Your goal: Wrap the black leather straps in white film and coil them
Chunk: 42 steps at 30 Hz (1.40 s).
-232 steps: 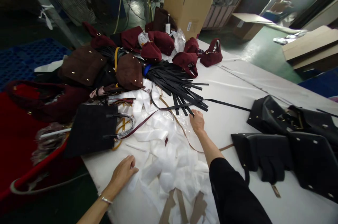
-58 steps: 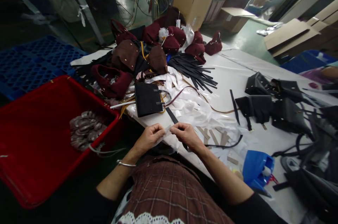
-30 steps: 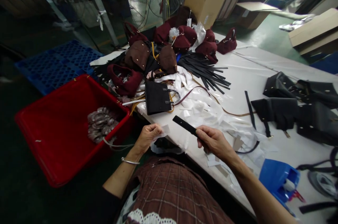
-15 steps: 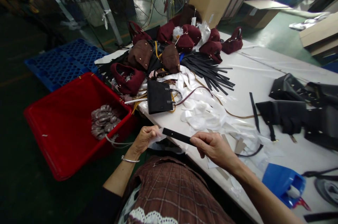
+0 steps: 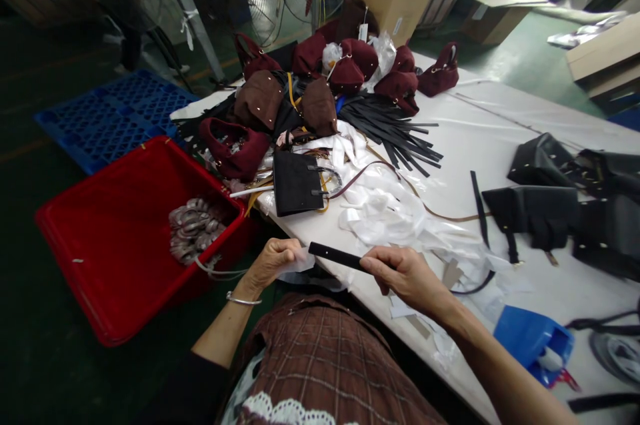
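Observation:
My right hand pinches a black strap with small holes near its free end, which points left. Its tail passes behind the hand toward the table. My left hand is closed on a piece of translucent white film, just left of the strap's end. Whether film and strap touch there I cannot tell. Beyond my hands, a small black handbag lies at the table edge. White plastic wrapping is heaped past my right hand.
A red bin holding grey bundles stands at left beside a blue pallet. Maroon bags and black straps cover the table's far end. Black bags and a blue container sit at right.
The view has shifted slightly. My left hand and its film have drawn a little left, while the strap stays nearly where it was in my right hand.

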Each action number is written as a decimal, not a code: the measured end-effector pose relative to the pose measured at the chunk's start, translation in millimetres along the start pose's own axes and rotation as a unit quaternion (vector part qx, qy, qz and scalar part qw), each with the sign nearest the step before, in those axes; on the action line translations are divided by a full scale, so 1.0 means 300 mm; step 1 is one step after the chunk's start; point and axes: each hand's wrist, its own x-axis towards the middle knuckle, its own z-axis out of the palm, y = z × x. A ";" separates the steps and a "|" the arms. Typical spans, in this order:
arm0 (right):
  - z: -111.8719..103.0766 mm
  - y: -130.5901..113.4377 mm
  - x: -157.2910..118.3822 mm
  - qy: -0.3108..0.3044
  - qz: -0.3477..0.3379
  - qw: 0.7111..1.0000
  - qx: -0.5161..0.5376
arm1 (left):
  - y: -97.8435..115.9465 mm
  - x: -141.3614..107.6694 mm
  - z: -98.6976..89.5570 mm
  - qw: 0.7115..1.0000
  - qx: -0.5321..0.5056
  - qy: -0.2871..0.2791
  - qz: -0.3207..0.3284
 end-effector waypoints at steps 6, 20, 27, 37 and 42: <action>0.001 -0.004 0.008 -0.006 -0.003 1.000 0.000 | -0.013 0.003 -0.022 0.999 -0.042 -0.012 -0.004; 0.033 -0.029 0.018 -0.054 0.022 0.998 0.035 | 0.013 0.000 -0.037 0.999 0.045 0.006 -0.018; 0.047 -0.021 0.027 -0.044 0.045 0.997 0.047 | 0.028 -0.023 -0.052 0.988 0.154 0.005 0.013; 0.061 -0.029 0.024 -0.027 0.025 0.999 0.037 | 0.017 -0.044 -0.090 0.994 0.032 0.102 0.011; 0.079 -0.061 0.039 -0.016 0.020 0.999 0.027 | 0.013 -0.052 -0.092 0.996 -0.005 0.089 -0.008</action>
